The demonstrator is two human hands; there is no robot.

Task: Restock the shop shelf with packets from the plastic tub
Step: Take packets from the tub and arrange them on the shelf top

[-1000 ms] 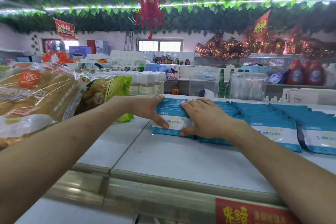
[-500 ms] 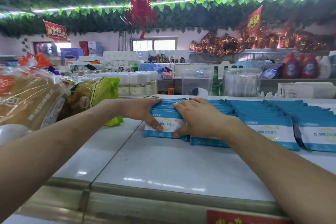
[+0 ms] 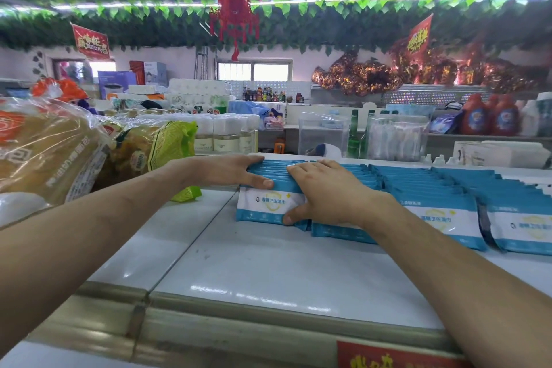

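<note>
The light is even and fairly bright. A light strip [image 3: 298,3] across the ceiling burns out to white, and the back window [image 3: 254,71] is overexposed too. The white shelf [image 3: 239,263] shows small glare streaks near its front rail, and the clear bread bag [image 3: 44,143] at the left shines. Shadows are soft, with a thin one under the packets [image 3: 268,206]. The wide lens stretches the lower corners and bends the ceiling line. The red bottles [image 3: 490,118] far right look smeared.
</note>
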